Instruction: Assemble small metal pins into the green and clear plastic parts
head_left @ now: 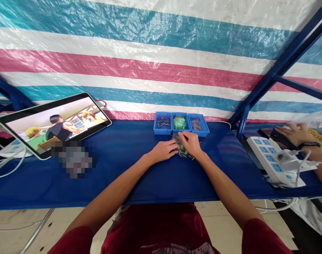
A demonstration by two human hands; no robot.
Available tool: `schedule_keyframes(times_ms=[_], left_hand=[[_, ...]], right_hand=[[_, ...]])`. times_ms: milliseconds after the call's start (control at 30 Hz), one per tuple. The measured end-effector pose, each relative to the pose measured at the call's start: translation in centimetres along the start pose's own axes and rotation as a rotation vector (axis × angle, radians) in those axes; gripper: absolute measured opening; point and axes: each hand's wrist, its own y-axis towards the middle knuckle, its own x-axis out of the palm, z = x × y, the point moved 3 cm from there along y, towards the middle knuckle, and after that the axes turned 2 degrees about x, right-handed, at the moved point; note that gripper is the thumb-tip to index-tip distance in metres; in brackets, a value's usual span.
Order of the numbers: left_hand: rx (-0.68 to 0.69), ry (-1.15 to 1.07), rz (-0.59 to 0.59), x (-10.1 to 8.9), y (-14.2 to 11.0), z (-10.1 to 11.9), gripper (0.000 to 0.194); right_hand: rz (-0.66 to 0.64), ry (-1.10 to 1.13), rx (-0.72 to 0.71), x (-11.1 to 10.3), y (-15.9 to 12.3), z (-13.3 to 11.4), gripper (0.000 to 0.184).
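Observation:
My left hand and my right hand meet over a small heap of green components with thin metal leads on the blue table top. Fingertips of both hands rest on the heap, and the hands hide much of it. Just beyond them stands a row of three blue plastic bins. The left bin holds metal pins, the middle bin holds green parts, and the right bin holds small grey parts.
A tablet playing a cartoon lies at the left, beside a pixelated blurred object. On the right are a white power strip with plugged-in cables and a co-worker's hand. A striped tarpaulin hangs behind the table, framed by blue metal struts.

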Motion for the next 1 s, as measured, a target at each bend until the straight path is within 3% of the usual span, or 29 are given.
schedule_keyframes(times_ms=[600, 867, 1000], left_hand=[[-0.036, 0.107, 0.072, 0.0, 0.0, -0.5, 0.033], [-0.221, -0.037, 0.277, -1.4, -0.1, -1.2, 0.024], [-0.303, -0.139, 0.430, -1.6, -0.3, -2.0, 0.019]], right_hand=[[0.002, 0.001, 0.001, 0.0, 0.0, 0.0, 0.047], [-0.017, -0.009, -0.010, 0.1, 0.0, 0.1, 0.046], [-0.123, 0.047, -0.083, 0.2, 0.1, -0.3, 0.036]])
